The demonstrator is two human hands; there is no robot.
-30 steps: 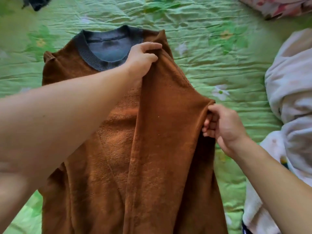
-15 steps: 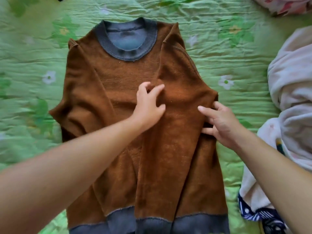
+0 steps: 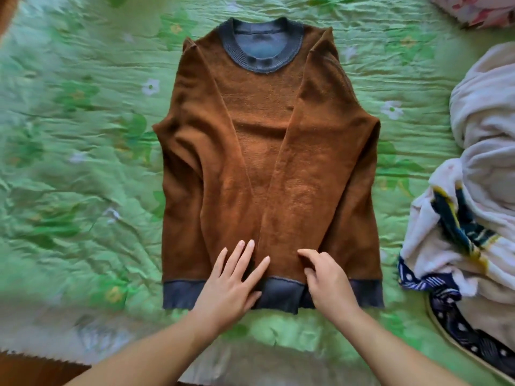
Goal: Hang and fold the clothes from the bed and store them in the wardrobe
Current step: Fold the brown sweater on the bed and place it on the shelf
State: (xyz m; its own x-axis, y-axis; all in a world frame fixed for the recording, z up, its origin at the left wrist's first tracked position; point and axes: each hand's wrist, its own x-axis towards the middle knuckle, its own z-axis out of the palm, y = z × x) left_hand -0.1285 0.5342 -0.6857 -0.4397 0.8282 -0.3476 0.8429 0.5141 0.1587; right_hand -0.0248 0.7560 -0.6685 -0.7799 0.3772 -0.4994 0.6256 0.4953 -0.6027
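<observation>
From the head view, a brown sweater lies flat and face up on the bed, which is covered with a crumpled green quilt printed with flowers. The sweater sits in the middle of the bed, its grey ribbed collar at the far end and its grey hem band at the near end. Both sleeves are folded inward over the body: the left sleeve and the right sleeve slant toward each other and meet low down, just above the hem. The left hand lies flat on the sweater there, fingers straight and spread, palm over the hem band, gripping nothing. The right hand is just beside it to the right, also on the lower part of the sweater, with its fingers bent and their tips on the brown cloth; I cannot tell whether it pinches the fabric or only touches it. At the right edge of the bed, apart from the sweater, is a heap of pale clothes with a dark blue dotted cloth tangled in its near side. A pink flowered fabric shows at the far right corner.
</observation>
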